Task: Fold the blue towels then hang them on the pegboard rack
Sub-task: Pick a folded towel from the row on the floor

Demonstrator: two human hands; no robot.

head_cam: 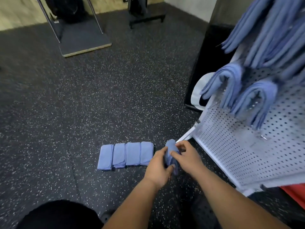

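Beside a row of four folded blue towels (pixel 126 156) on the speckled floor (pixel 82 113), left hand (pixel 158 166) and right hand (pixel 186 157) both grip one bunched blue towel (pixel 170 145), near the white pegboard rack (pixel 231 154)

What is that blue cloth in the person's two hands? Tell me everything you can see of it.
The blue towel is soft-looking cloth, the same pale blue as the four folded ones lying in a row to its left. It is bunched into a narrow, roughly upright bundle low over the speckled floor, near the foot of the white pegboard rack. The left hand grips its left side and lower end; the right hand pinches its right side. Blur hides its folds.
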